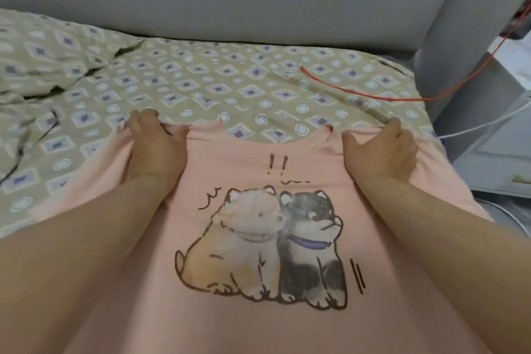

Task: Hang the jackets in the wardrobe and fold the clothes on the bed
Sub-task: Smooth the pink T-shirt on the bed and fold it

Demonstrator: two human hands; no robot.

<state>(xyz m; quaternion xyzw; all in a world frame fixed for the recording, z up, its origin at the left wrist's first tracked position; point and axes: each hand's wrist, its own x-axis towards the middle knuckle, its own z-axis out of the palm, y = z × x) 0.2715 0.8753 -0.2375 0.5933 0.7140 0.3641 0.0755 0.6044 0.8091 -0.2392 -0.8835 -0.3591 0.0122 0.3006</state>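
Both hands' grip, left hand [156, 146] and right hand [380, 152], clamps the pink shirt [247, 325] printed "!!".

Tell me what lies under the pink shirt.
The pink shirt lies spread on the patterned bedsheet, which shows past its collar and left side. Both hands, left and right, grip its shoulders. Whatever is beneath the shirt's middle is covered.

Pink shirt [258, 310] hem cut off below; both sleeves hidden under forearms.
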